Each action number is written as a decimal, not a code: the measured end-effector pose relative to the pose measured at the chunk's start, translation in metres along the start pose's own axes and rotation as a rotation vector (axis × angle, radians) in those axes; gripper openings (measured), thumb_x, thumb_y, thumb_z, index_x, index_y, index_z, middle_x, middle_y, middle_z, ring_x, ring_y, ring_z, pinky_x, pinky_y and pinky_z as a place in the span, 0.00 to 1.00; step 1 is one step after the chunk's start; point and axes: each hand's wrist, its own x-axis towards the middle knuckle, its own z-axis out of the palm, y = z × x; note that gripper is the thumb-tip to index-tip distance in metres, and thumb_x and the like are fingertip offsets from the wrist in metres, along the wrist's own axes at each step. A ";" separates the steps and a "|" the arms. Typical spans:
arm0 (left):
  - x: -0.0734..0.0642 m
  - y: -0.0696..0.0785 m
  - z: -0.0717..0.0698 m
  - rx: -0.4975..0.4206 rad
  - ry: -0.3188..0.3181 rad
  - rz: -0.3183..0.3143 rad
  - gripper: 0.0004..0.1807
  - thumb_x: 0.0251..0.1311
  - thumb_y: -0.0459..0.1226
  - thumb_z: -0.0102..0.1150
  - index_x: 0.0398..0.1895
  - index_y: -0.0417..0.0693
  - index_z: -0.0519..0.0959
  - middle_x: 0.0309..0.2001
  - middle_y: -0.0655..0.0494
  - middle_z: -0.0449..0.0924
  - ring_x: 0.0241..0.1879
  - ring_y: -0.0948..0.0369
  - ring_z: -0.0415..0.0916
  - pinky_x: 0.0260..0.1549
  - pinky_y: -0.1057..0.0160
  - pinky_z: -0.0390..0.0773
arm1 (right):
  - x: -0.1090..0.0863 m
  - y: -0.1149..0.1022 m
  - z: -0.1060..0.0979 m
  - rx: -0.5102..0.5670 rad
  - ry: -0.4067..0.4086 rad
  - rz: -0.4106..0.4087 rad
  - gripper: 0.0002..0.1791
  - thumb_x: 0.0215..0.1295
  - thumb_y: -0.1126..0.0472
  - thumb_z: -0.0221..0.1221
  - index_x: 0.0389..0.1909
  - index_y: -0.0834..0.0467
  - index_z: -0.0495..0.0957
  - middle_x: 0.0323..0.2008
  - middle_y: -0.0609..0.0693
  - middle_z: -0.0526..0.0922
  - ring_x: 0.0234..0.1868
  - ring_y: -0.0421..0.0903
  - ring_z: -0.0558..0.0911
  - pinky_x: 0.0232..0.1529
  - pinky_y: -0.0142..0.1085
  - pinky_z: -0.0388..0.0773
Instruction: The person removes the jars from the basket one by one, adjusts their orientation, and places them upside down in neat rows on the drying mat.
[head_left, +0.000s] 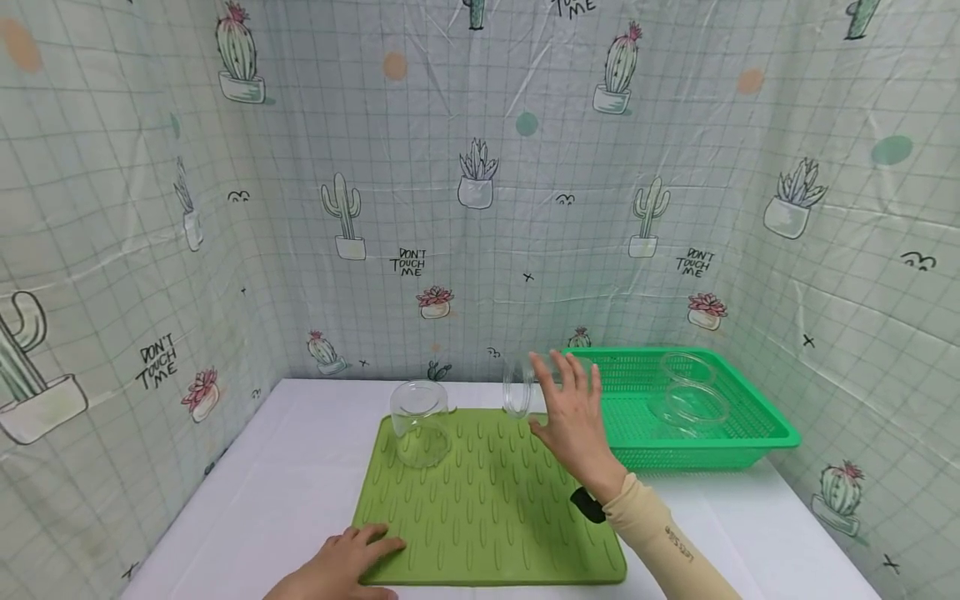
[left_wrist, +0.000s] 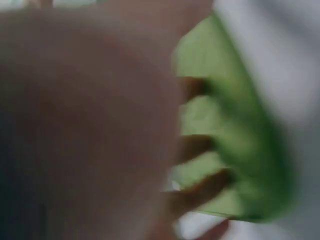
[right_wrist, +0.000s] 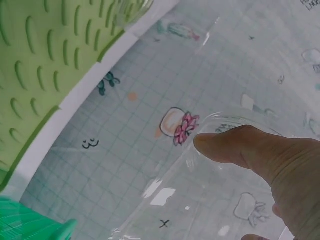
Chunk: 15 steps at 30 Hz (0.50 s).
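Note:
My right hand [head_left: 576, 421] holds a clear round container [head_left: 517, 387] on its side above the back right part of the green mat [head_left: 495, 500]. In the right wrist view the thumb [right_wrist: 230, 145] lies along the see-through wall of this container [right_wrist: 175, 190]; most of the other fingers are hidden. A second clear container [head_left: 421, 425] stands on the mat at its back left. My left hand [head_left: 337, 562] rests at the front left corner of the mat, fingers spread. The left wrist view is blurred, with several fingers over the mat [left_wrist: 200, 120].
To the right of the mat stands a green plastic basket [head_left: 705, 458] with more clear round containers [head_left: 697, 404] inside. White cloth [head_left: 247, 492] covers the table. A cactus-print curtain [head_left: 480, 250] closes in the back and both sides.

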 end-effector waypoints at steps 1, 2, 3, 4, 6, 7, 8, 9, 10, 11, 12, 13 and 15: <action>0.001 0.003 -0.008 -0.024 -0.013 -0.003 0.34 0.58 0.56 0.62 0.63 0.47 0.72 0.58 0.38 0.71 0.55 0.35 0.70 0.46 0.32 0.69 | 0.000 0.000 0.000 -0.004 0.001 -0.004 0.60 0.36 0.57 0.80 0.73 0.49 0.57 0.67 0.63 0.65 0.69 0.64 0.61 0.67 0.66 0.50; 0.002 0.008 -0.016 -0.041 -0.020 -0.012 0.35 0.57 0.56 0.63 0.63 0.45 0.73 0.59 0.38 0.72 0.56 0.36 0.70 0.48 0.32 0.69 | 0.000 0.000 0.000 -0.004 -0.001 -0.006 0.60 0.36 0.58 0.80 0.73 0.49 0.57 0.67 0.63 0.65 0.69 0.64 0.61 0.67 0.66 0.50; 0.004 0.012 -0.024 -0.066 -0.021 -0.023 0.35 0.57 0.55 0.64 0.63 0.44 0.73 0.59 0.38 0.72 0.57 0.36 0.70 0.49 0.32 0.69 | 0.000 -0.001 0.000 -0.005 -0.002 -0.010 0.60 0.35 0.58 0.80 0.73 0.49 0.57 0.67 0.63 0.65 0.69 0.64 0.61 0.67 0.66 0.49; 0.007 0.017 -0.033 -0.096 -0.015 -0.042 0.35 0.57 0.54 0.64 0.63 0.43 0.73 0.60 0.38 0.73 0.59 0.37 0.70 0.51 0.33 0.69 | 0.000 -0.001 0.000 -0.007 -0.001 -0.015 0.61 0.34 0.58 0.80 0.73 0.49 0.58 0.67 0.63 0.65 0.69 0.65 0.61 0.67 0.66 0.50; 0.013 0.026 -0.050 -0.128 0.033 -0.055 0.36 0.56 0.53 0.65 0.62 0.42 0.73 0.60 0.40 0.74 0.59 0.38 0.71 0.53 0.35 0.70 | -0.001 -0.002 0.000 -0.009 -0.004 -0.023 0.62 0.33 0.58 0.81 0.73 0.48 0.58 0.67 0.62 0.65 0.69 0.64 0.61 0.68 0.66 0.49; 0.017 0.030 -0.058 -0.138 0.058 -0.063 0.35 0.56 0.53 0.65 0.62 0.43 0.73 0.60 0.41 0.74 0.60 0.39 0.71 0.54 0.36 0.70 | -0.001 -0.003 0.000 -0.014 -0.008 -0.027 0.62 0.32 0.58 0.81 0.73 0.48 0.58 0.67 0.62 0.65 0.69 0.64 0.61 0.68 0.66 0.49; 0.022 0.034 -0.066 -0.140 0.087 -0.070 0.34 0.56 0.53 0.65 0.62 0.44 0.74 0.61 0.43 0.75 0.61 0.41 0.71 0.54 0.38 0.71 | -0.002 -0.003 0.000 -0.019 -0.010 -0.032 0.63 0.32 0.57 0.81 0.73 0.48 0.58 0.67 0.62 0.65 0.69 0.64 0.62 0.68 0.65 0.49; 0.026 0.037 -0.073 -0.149 0.120 -0.078 0.34 0.56 0.53 0.66 0.61 0.44 0.75 0.60 0.45 0.76 0.61 0.42 0.71 0.55 0.39 0.71 | -0.002 -0.004 0.000 -0.026 -0.012 -0.038 0.63 0.32 0.57 0.81 0.73 0.48 0.57 0.67 0.62 0.65 0.69 0.64 0.62 0.68 0.65 0.49; 0.031 0.040 -0.078 -0.145 0.160 -0.086 0.33 0.56 0.53 0.66 0.61 0.46 0.75 0.60 0.47 0.76 0.60 0.43 0.72 0.55 0.40 0.72 | -0.003 -0.005 0.000 -0.032 -0.011 -0.045 0.63 0.32 0.56 0.81 0.73 0.48 0.58 0.67 0.62 0.65 0.69 0.63 0.62 0.68 0.65 0.50; 0.036 0.043 -0.082 -0.135 0.203 -0.092 0.32 0.56 0.54 0.65 0.60 0.47 0.76 0.60 0.48 0.77 0.60 0.44 0.72 0.55 0.41 0.72 | -0.004 -0.007 0.000 -0.037 -0.013 -0.049 0.63 0.32 0.56 0.82 0.73 0.47 0.58 0.67 0.62 0.66 0.69 0.63 0.62 0.68 0.65 0.50; 0.041 0.046 -0.086 -0.128 0.248 -0.093 0.31 0.56 0.54 0.65 0.60 0.48 0.76 0.60 0.49 0.77 0.61 0.45 0.72 0.55 0.41 0.72 | -0.005 -0.008 0.001 -0.047 -0.013 -0.055 0.63 0.31 0.56 0.82 0.73 0.47 0.58 0.67 0.62 0.66 0.69 0.63 0.62 0.68 0.65 0.51; 0.046 0.049 -0.088 -0.123 0.292 -0.094 0.31 0.56 0.54 0.65 0.60 0.49 0.76 0.60 0.49 0.76 0.61 0.46 0.72 0.56 0.41 0.72 | -0.006 -0.009 0.001 -0.052 -0.014 -0.059 0.63 0.31 0.56 0.82 0.73 0.47 0.58 0.67 0.62 0.66 0.69 0.63 0.62 0.67 0.65 0.51; 0.055 0.055 -0.091 -0.150 0.365 -0.082 0.34 0.57 0.54 0.64 0.65 0.50 0.72 0.64 0.49 0.72 0.64 0.45 0.69 0.58 0.40 0.69 | -0.008 -0.012 0.001 -0.050 -0.012 -0.061 0.63 0.31 0.56 0.82 0.73 0.47 0.58 0.66 0.62 0.66 0.69 0.63 0.63 0.67 0.66 0.52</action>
